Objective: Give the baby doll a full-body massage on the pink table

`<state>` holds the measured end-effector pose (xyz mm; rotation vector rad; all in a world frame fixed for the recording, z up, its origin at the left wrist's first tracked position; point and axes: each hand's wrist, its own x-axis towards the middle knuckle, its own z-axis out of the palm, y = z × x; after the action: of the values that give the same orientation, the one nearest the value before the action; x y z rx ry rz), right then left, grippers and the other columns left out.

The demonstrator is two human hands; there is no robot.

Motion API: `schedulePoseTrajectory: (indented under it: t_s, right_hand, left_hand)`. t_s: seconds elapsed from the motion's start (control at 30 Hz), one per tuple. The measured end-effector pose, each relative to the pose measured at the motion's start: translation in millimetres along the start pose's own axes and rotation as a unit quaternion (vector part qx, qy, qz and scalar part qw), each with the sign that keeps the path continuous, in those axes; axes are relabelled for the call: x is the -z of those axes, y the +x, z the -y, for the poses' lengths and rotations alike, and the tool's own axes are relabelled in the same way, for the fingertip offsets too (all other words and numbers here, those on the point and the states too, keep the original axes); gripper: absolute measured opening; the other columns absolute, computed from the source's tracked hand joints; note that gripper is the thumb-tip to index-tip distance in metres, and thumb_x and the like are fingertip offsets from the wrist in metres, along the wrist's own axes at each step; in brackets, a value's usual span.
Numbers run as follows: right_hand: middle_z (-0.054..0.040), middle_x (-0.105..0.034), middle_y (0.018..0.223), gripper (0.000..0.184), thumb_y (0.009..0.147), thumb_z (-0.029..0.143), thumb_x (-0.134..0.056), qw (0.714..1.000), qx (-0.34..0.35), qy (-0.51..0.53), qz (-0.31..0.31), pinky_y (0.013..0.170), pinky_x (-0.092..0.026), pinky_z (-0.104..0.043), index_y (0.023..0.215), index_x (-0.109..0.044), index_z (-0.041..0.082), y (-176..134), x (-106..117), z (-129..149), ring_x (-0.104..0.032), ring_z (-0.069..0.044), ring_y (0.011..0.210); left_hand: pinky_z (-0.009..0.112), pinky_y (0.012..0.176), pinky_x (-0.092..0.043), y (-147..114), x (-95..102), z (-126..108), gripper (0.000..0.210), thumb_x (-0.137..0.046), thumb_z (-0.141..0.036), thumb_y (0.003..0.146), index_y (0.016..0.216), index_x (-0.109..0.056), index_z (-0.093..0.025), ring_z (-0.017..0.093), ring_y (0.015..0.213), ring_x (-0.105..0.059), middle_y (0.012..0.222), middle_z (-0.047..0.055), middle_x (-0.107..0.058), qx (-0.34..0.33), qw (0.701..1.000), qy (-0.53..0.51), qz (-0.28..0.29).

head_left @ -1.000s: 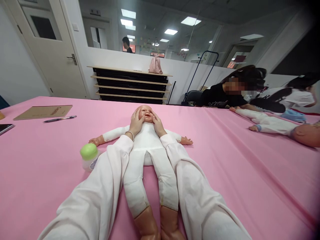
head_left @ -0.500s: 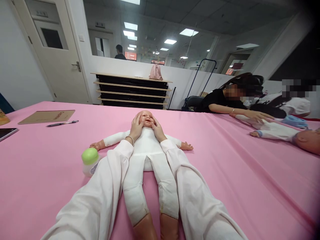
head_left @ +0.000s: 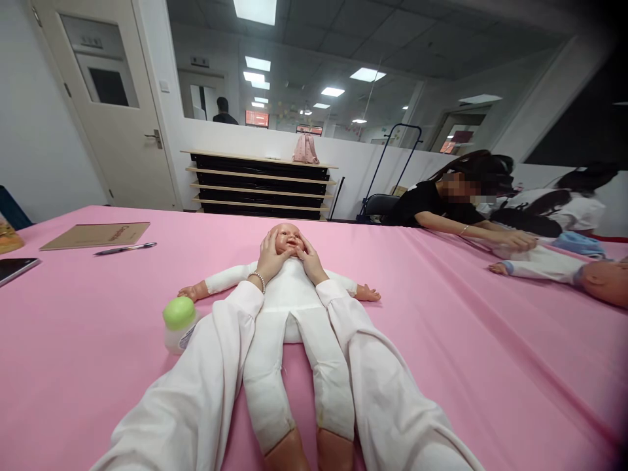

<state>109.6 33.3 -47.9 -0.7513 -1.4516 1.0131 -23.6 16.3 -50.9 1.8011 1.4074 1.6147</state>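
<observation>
A baby doll [head_left: 290,294] with a white cloth body lies on its back, feet toward me and arms spread out. My left hand [head_left: 271,257] lies along one side of its head [head_left: 288,237], fingers stretched out and thumb by the chin. Against the opposite cheek rests my right hand [head_left: 311,259], also open, its thumb near the mouth. The two thumbs are close together below the doll's lips. A jar with a green lid [head_left: 179,314] stands beside my left sleeve, close to one of the doll's hands.
A pink cloth [head_left: 432,340] covers the table. To the left are a brown notebook [head_left: 95,235], a pen [head_left: 125,249] and a phone [head_left: 17,269]. At the right, a person in black [head_left: 426,206] reaches over another doll [head_left: 554,267]. Shelving [head_left: 260,186] stands behind the table.
Both thumbs have slid inward and down over the doll's face toward the chin. The view has tilted up slightly. At the right, the other person's hands have come together over the second doll.
</observation>
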Motion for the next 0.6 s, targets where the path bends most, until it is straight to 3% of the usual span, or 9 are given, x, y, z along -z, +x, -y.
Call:
schedulePoseTrajectory:
  t_s: [0.13,0.37,0.6]
  right_hand:
    - [-0.005,-0.044,0.133,0.068,0.07,0.057,-0.053,0.999,-0.02,0.035,-0.015,0.102,-0.036,-0.037,0.126,-0.045,0.02,1,0,-1,-0.041,-0.021,0.122]
    - [-0.0061,-0.042,0.134,0.073,0.064,0.05,-0.064,1.0,-0.004,-0.02,-0.013,0.105,-0.032,-0.035,0.127,-0.045,0.018,-3,0,5,-0.038,-0.022,0.124]
    - [-0.0072,-0.042,0.135,0.072,0.066,0.055,-0.059,1.0,0.0,0.02,-0.008,0.105,-0.031,-0.035,0.126,-0.045,0.017,2,1,-2,-0.038,-0.021,0.125]
  left_hand:
    - [0.04,0.109,-0.017,1,0.3,-2,0.055,-0.052,-0.03,0.078,0.13,-0.036,-0.02,0.023,0.131,-0.022,0.139,0.009,-0.032,0.001,1.0,-0.008,0.004]
    - [0.041,0.108,-0.02,-5,3.0,-11,0.079,-0.07,-0.035,0.062,0.131,-0.034,-0.02,0.025,0.131,-0.022,0.138,0.01,-0.032,0.01,1.0,0.011,0.005]
    - [0.043,0.109,-0.018,1,0.2,0,0.052,-0.049,-0.031,0.08,0.129,-0.037,-0.02,0.023,0.131,-0.024,0.138,0.009,-0.034,-0.01,1.0,0.001,-0.007]
